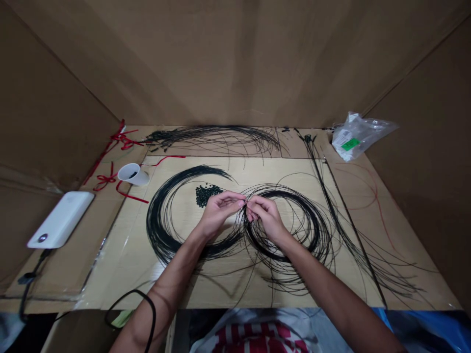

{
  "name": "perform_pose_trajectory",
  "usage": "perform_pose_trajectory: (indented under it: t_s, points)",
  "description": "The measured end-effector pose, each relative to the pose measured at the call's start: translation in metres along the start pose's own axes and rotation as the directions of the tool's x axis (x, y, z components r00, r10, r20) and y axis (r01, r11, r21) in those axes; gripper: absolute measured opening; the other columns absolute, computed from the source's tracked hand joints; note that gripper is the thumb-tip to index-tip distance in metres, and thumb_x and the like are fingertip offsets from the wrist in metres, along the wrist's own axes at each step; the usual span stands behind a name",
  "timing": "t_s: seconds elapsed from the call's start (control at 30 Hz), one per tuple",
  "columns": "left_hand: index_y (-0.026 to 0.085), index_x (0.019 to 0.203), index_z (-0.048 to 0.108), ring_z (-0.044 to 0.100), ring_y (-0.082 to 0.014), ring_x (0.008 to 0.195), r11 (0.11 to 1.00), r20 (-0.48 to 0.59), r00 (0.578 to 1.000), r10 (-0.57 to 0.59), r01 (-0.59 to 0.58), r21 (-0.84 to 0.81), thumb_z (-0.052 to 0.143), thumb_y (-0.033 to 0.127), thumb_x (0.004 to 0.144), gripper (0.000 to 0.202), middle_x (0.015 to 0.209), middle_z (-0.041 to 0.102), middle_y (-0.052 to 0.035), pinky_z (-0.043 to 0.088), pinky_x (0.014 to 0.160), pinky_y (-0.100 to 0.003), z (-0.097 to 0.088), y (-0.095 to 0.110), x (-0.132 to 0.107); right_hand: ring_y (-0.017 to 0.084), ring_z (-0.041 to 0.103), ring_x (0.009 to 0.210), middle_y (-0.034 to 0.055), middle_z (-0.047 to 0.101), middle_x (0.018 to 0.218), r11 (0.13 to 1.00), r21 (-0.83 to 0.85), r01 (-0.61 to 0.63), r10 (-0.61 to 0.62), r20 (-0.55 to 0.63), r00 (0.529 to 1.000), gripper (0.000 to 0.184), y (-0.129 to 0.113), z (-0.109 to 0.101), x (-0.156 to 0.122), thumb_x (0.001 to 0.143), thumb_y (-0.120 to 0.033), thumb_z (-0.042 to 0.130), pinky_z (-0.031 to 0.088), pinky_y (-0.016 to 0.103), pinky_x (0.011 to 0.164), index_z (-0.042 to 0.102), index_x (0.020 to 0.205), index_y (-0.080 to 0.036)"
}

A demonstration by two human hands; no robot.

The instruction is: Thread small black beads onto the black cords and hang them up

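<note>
My left hand (pixel 223 208) and my right hand (pixel 265 211) meet fingertip to fingertip over the middle of the board. Both are closed in a pinch on something small and dark, probably a wire end, too fine to make out. Under my right hand lies a round coil of thin black wires (pixel 315 223). A thicker, open-ended bundle of black wires (pixel 156 220) curves around to the left, passing beneath my left wrist. Just beyond my left hand sits a pile of small dark beads (pixel 206 193), partly covered by the hand.
Along the back lie more black wires (pixel 221 132); another bundle (pixel 327 196) runs down the right. At left are a white cup (pixel 134 174), red ribbons (pixel 106 181) and a white power bank (pixel 62 220) with a black cable (pixel 31 274). A plastic bag (pixel 358 137) sits back right.
</note>
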State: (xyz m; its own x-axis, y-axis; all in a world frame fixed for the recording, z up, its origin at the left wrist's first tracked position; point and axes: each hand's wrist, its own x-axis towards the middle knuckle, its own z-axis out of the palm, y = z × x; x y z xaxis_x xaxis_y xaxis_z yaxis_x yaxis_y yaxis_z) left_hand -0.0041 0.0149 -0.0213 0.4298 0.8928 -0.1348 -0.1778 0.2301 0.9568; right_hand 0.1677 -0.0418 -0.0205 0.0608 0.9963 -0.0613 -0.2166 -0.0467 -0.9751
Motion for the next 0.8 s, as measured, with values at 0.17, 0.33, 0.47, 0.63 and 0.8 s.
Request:
perform_pose_trajectory:
  t_s: [0.17, 0.33, 0.47, 0.63, 0.8]
  points:
    - [0.017, 0.098, 0.086, 0.076, -0.02, 0.09, 1.0, 0.027, 1.0, -0.012, 0.013, -0.015, 0.096, 0.038, 0.076, 0.031, 0.098, 0.084, -0.0094, 0.058, 0.09, -0.03, -0.0015, -0.0007, 0.0001, 0.013, 0.045, 0.053, -0.0022, 0.058, 0.056, 1.0, 0.022, -0.002, 0.002, 0.002, 1.0, 0.027, -0.0011, 0.0007, 0.0001, 0.089, -0.037, 0.07, 0.034, 0.029, 0.057, 0.062, 0.068, -0.021]
    - [0.016, 0.099, 0.086, 0.075, -0.0195, 0.089, 0.999, 0.033, 0.999, -0.032, 0.033, -0.017, 0.095, 0.038, 0.077, 0.033, 0.097, 0.083, -0.009, 0.057, 0.088, -0.029, -0.0019, -0.0011, 0.0004, 0.013, 0.047, 0.053, -0.0024, 0.058, 0.056, 0.999, 0.045, -0.013, 0.013, -0.003, 1.0, 0.027, -0.0005, 0.0, -0.0001, 0.088, -0.037, 0.071, 0.034, 0.028, 0.056, 0.063, 0.068, -0.021]
    - [0.016, 0.097, 0.086, 0.074, -0.0184, 0.088, 0.999, 0.046, 0.998, -0.042, 0.043, -0.022, 0.096, 0.039, 0.076, 0.033, 0.095, 0.082, -0.0084, 0.057, 0.086, -0.028, -0.0011, 0.0003, 0.0005, 0.012, 0.046, 0.052, -0.0029, 0.057, 0.056, 0.999, 0.049, -0.008, 0.008, 0.002, 1.0, 0.024, -0.0019, -0.0003, -0.0006, 0.087, -0.035, 0.07, 0.034, 0.028, 0.056, 0.064, 0.069, -0.02]
    - [0.016, 0.098, 0.086, 0.073, -0.0182, 0.087, 0.998, 0.057, 0.997, -0.054, 0.056, -0.041, 0.096, 0.039, 0.077, 0.033, 0.094, 0.082, -0.0082, 0.057, 0.086, -0.028, -0.0005, 0.0008, 0.0002, 0.013, 0.049, 0.052, -0.0039, 0.054, 0.055, 0.998, 0.057, -0.014, 0.014, -0.001, 1.0, 0.025, -0.0037, -0.0002, -0.0009, 0.086, -0.035, 0.07, 0.035, 0.028, 0.057, 0.062, 0.068, -0.021]
    - [0.016, 0.097, 0.086, 0.073, -0.0175, 0.086, 0.997, 0.068, 0.996, -0.054, 0.057, -0.051, 0.095, 0.037, 0.077, 0.03, 0.093, 0.081, -0.008, 0.056, 0.086, -0.028, -0.0007, -0.001, 0.0011, 0.012, 0.048, 0.051, -0.0044, 0.053, 0.053, 0.998, 0.059, -0.018, 0.018, 0.002, 1.0, 0.025, -0.0028, -0.0001, -0.0003, 0.086, -0.034, 0.07, 0.034, 0.028, 0.056, 0.061, 0.067, -0.021]
